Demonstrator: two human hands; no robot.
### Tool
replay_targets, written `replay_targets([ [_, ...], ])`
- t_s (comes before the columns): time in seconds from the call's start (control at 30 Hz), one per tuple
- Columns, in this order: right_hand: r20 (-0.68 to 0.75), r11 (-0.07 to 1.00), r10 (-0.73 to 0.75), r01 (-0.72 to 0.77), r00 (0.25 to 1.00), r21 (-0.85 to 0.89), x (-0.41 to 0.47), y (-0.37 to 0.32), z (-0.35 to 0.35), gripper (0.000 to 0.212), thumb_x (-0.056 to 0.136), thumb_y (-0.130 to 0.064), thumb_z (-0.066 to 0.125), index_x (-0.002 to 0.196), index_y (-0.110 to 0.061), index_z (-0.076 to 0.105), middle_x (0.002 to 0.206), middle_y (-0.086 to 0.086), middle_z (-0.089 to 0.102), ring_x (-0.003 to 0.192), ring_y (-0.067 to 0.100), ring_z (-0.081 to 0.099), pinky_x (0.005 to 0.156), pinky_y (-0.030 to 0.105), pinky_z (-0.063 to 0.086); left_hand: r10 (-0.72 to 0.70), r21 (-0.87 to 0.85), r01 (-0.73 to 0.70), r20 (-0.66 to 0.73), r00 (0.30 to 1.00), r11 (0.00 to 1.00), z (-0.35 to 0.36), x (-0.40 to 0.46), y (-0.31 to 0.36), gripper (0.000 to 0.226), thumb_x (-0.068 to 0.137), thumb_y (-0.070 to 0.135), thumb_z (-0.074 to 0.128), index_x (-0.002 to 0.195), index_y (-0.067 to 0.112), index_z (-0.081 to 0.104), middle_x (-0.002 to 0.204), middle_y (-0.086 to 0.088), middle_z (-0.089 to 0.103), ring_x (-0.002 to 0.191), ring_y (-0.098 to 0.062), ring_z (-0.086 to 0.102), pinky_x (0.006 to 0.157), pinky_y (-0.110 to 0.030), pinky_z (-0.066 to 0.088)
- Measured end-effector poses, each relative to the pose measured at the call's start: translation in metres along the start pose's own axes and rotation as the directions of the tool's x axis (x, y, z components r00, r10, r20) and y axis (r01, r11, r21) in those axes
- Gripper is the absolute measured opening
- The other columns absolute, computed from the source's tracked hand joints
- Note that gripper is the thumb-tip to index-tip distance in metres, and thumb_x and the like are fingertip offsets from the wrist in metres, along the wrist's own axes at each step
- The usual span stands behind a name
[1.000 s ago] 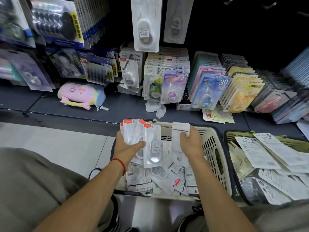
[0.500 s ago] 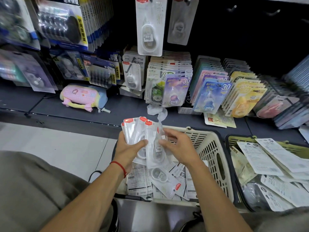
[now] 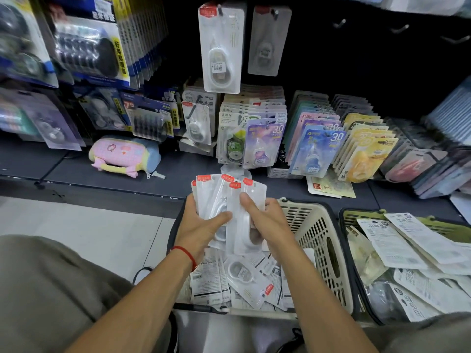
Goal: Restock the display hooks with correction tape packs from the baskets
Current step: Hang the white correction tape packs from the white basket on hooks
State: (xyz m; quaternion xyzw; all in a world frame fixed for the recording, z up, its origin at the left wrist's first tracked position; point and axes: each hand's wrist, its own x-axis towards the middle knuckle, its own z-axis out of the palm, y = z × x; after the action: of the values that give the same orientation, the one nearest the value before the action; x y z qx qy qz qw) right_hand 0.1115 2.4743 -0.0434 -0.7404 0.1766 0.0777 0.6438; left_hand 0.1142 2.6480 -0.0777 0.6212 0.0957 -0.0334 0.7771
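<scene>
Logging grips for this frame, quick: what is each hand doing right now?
Left hand: grips the fanned stack of correction tape packs.
Right hand: pinches the front pack of that stack.

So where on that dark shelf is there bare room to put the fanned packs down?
Bare shelf lies between the pink pouch and the standing card rows. Rightward, cards crowd it. Both baskets, beige and green, are full.

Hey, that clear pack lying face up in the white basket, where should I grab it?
Pinch the face-up pack at its red-tabbed lower-right end, coming from above. That flat end is exposed, while the bulging blister would likely make a poorer grip. Both hands are full.
</scene>
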Motion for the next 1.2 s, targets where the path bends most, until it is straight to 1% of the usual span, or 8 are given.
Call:
replay_targets([
  [0.17,0.092,0.984,-0.159,0.150,0.983,0.097,0.005,-0.055,-0.011,0.029,0.083,-0.053,0.084,0.090,-0.027,0.076,0.086,-0.011,0.081,0.078,0.004,0.077,0.063,0.021,0.055,0.086,-0.092,-0.089,-0.035,0.996,0.992,0.016,0.017,0.049,0.063,0.079,0.009,0.089,0.127,0.032,0.055,0.119,0.003,0.075,0.105,-0.016,0.075,0.082,-0.037,0.063],
  [0.3,-0.028,0.954,-0.294,0.295,0.955,0.048,0.010,-0.114,-0.015,0.018,0.078,-0.064,0.084,0.080,-0.049,0.075,0.075,-0.022,0.077,0.068,-0.006,0.072,0.051,0.013,0.049,0.173,-0.122,-0.164,0.069,0.982,0.979,0.036,0.028,0.107,0.081,0.065,0.035,0.092,0.135,0.029,0.052,0.122,0.007,0.075,0.110,-0.014,0.074,0.086,-0.037,0.063],
  [0.4,-0.133,0.920,-0.372,0.384,0.919,0.075,0.017,-0.149,-0.022,0.037,0.074,-0.067,0.085,0.086,-0.033,0.077,0.082,-0.013,0.080,0.075,0.004,0.077,0.054,0.018,0.053,0.205,-0.110,-0.187,0.183,0.961,0.976,0.047,0.041,0.144,0.089,0.063,0.037,0.093,0.140,0.026,0.048,0.125,0.005,0.075,0.116,-0.021,0.072,0.095,-0.051,0.061],
  [0.6,-0.134,0.893,-0.425,0.439,0.895,0.097,0.027,-0.189,-0.033,0.030,0.085,-0.056,0.081,0.092,-0.028,0.071,0.084,-0.012,0.080,0.078,0.008,0.078,0.068,0.035,0.061,0.138,-0.078,-0.119,0.326,0.935,0.990,0.065,0.069,0.183,0.100,0.060,0.015,0.101,0.143,0.028,0.046,0.133,-0.006,0.071,0.117,-0.029,0.072,0.088,-0.056,0.061],
  [0.77,0.084,0.883,-0.447,0.424,0.891,0.202,0.024,-0.182,-0.048,0.043,0.088,-0.028,0.083,0.127,-0.031,0.064,0.116,-0.004,0.078,0.105,0.016,0.076,0.083,0.034,0.064,0.183,-0.145,-0.141,0.335,0.924,0.979,0.060,0.084,0.189,0.090,0.068,0.009,0.094,0.142,0.029,0.047,0.130,-0.006,0.073,0.115,-0.029,0.073,0.080,-0.042,0.063],
  [0.93,-0.039,0.838,-0.481,0.472,0.876,0.273,0.035,-0.190,-0.053,0.043,0.086,-0.024,0.086,0.123,-0.016,0.065,0.110,0.004,0.080,0.100,0.024,0.078,0.086,0.047,0.063,0.226,-0.197,-0.170,0.312,0.923,0.966,0.059,0.092,0.198,0.094,0.064,0.012,0.097,0.143,0.027,0.047,0.130,-0.003,0.073,0.116,-0.027,0.073,0.083,-0.040,0.063],
  [1.1,-0.196,0.749,-0.629,0.654,0.752,0.106,0.049,-0.206,-0.052,0.040,0.090,-0.034,0.082,0.122,-0.035,0.060,0.109,-0.010,0.079,0.096,0.010,0.077,0.070,0.025,0.061,0.495,0.099,-0.502,0.084,0.865,0.859,0.050,0.100,0.210,0.095,0.060,0.014,0.101,0.131,0.043,0.046,0.115,0.027,0.067,0.108,0.004,0.067,0.081,-0.018,0.058],
  [1.2,-0.198,0.734,-0.663,0.679,0.722,0.019,0.059,-0.216,-0.046,0.040,0.091,-0.038,0.081,0.125,-0.043,0.059,0.113,-0.015,0.077,0.101,0.006,0.075,0.078,0.028,0.061,0.590,0.169,-0.581,-0.006,0.807,0.796,0.045,0.094,0.215,0.088,0.054,0.030,0.093,0.120,0.057,0.041,0.112,0.039,0.060,0.104,0.015,0.062,0.077,-0.007,0.051],
])
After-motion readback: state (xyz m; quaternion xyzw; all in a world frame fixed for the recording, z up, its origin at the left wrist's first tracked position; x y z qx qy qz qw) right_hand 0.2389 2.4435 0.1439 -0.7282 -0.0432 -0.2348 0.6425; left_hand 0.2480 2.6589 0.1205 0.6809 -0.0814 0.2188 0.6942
